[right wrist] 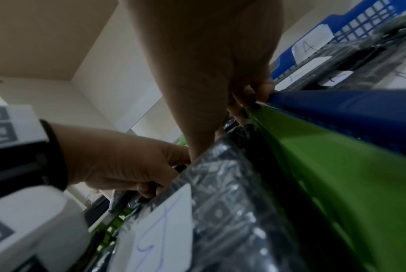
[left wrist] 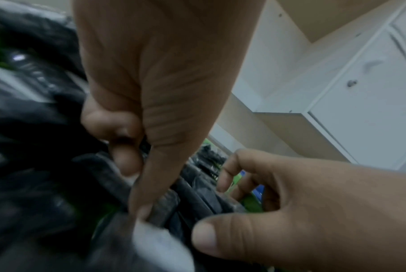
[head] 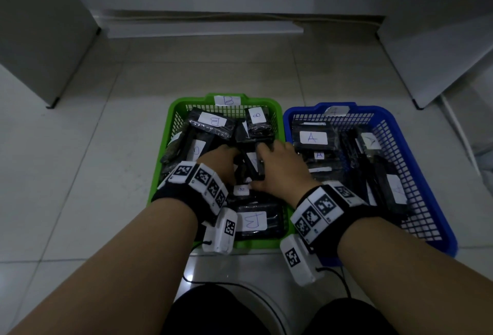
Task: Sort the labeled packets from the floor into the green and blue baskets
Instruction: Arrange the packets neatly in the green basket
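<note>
On the tiled floor, a green basket [head: 170, 110] tagged B stands left of a blue basket [head: 294, 112] tagged A. Black packets labelled B [head: 256, 221] fill the green one; packets labelled A [head: 313, 137] lie in the blue one. Both hands reach into the middle of the green basket. My left hand [head: 218, 158] pinches the edge of a black packet [left wrist: 164, 206] between thumb and fingers [left wrist: 125, 162]. My right hand [head: 277, 166] curls round the same upright bunch of black packets [head: 249, 164], its thumb [left wrist: 211, 237] pressing on them. The bunch's labels are mostly hidden.
White cabinets [head: 432, 49] and a low shelf [head: 202, 28] stand behind the baskets. The two baskets touch side by side, green wall [right wrist: 336, 174] against blue rim [right wrist: 348, 110]. A thin black cable [head: 269, 305] and my knees [head: 213, 313] are near the bottom edge.
</note>
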{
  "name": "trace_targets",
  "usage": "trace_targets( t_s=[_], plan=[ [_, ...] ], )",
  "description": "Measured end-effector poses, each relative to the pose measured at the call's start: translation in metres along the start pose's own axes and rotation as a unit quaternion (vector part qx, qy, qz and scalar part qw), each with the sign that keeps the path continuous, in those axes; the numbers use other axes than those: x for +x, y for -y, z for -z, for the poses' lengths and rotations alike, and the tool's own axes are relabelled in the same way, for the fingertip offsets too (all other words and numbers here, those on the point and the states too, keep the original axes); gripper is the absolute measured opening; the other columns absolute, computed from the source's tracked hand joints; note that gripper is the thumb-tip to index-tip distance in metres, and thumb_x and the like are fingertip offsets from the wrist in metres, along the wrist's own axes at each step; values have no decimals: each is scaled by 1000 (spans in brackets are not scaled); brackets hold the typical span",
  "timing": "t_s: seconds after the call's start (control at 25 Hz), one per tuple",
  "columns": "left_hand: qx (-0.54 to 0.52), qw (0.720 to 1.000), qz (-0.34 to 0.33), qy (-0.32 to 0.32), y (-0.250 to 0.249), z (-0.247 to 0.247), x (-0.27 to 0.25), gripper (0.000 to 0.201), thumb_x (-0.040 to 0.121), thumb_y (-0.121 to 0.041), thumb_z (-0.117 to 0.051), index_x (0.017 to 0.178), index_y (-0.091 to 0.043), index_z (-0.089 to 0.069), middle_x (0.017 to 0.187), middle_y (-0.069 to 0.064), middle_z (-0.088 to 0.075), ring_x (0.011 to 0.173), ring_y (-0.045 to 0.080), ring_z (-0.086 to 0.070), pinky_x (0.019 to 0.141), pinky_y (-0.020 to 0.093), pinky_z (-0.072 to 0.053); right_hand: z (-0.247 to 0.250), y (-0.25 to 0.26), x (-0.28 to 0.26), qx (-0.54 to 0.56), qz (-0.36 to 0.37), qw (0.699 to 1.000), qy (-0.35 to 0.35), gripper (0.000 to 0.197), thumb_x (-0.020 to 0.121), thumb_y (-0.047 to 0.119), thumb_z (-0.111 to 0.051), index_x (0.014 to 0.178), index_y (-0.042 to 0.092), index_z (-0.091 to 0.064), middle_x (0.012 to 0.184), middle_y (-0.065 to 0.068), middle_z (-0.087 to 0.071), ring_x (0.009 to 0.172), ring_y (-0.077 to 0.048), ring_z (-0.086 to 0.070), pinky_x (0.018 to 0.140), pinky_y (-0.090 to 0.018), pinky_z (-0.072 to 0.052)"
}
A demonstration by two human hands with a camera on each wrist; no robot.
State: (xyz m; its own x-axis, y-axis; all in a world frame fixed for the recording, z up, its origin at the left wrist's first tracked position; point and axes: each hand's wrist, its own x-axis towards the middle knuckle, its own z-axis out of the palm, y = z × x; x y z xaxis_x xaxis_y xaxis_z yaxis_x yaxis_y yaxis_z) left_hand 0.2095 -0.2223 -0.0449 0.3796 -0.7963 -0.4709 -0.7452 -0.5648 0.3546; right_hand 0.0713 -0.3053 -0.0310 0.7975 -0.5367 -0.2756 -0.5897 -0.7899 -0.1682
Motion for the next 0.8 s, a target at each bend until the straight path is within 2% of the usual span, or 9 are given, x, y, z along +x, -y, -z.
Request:
trace_targets(
  t_s=[0.04,0.12,0.24,0.4,0.52,0.6,0.68,0.76,0.8],
  plan=[
    [20,1000,4,1,0,2,-1,62,72,-20,-74,130,-21,-51,129,8,-46,112,30,-55,89,36,-49,1,0,1,5,-3,1000,6,73,71,52,-71,126,19,-37,127,-13,-42,121,-33,-36,87,-42,-46],
    [39,999,7,14,0,6,-4,62,68,-20,-77,125,-22,-54,128,6,-41,109,31,-56,86,37,-50,5,-1,2,43,-12,999,22,68,71,48,-73,122,19,-39,125,-11,-44,120,-32,-36,87,-41,-44],
    [60,997,-3,38,3,16,-9,66,59,-21,-82,118,-22,-53,125,3,-42,105,29,-56,84,41,-52,13,-5,3,87,-19,995,52,59,69,44,-75,112,22,-41,118,-6,-49,115,-30,-38,82,-39,-43],
    [112,991,-18,75,6,25,-17,65,63,-18,-80,121,-26,-51,129,-1,-44,113,24,-53,85,32,-47,15,2,-2,30,-1,996,88,57,74,43,-72,113,21,-37,113,-11,-51,114,-32,-38,75,-37,-39],
    [155,985,-36,72,7,27,-21,57,71,-23,-76,122,-30,-52,129,-1,-45,115,24,-52,87,34,-46,16,8,5,30,-11,995,96,47,85,56,-54,109,19,-37,108,-14,-57,111,-32,-42,77,-39,-42],
    [175,981,-53,61,8,30,-22,46,76,-24,-72,118,-31,-58,127,-1,-47,113,25,-54,84,34,-47,18,9,18,43,-33,994,94,39,92,51,-45,112,17,-42,112,-18,-56,115,-35,-42,81,-41,-43],
    [179,979,-77,58,9,34,-23,34,79,-24,-67,113,-30,-64,121,0,-55,110,26,-56,83,36,-51,18,12,28,20,-51,991,120,54,90,46,-53,130,15,-35,126,-24,-49,125,-39,-38,85,-41,-42],
    [188,976,-88,71,10,37,-24,33,81,-19,-62,111,-32,-67,118,0,-59,110,26,-57,82,37,-52,16,18,33,-14,-57,985,159,80,86,49,-59,144,14,-16,138,-27,-39,132,-39,-32,96,-43,-38],
    [190,975,-89,76,11,37,-24,35,82,-16,-60,111,-34,-68,120,-2,-58,110,25,-56,82,37,-52,14,20,34,-26,-60,984,168,87,85,50,-59,147,13,-9,141,-27,-37,133,-39,-30,101,-44,-35]
  ],
)
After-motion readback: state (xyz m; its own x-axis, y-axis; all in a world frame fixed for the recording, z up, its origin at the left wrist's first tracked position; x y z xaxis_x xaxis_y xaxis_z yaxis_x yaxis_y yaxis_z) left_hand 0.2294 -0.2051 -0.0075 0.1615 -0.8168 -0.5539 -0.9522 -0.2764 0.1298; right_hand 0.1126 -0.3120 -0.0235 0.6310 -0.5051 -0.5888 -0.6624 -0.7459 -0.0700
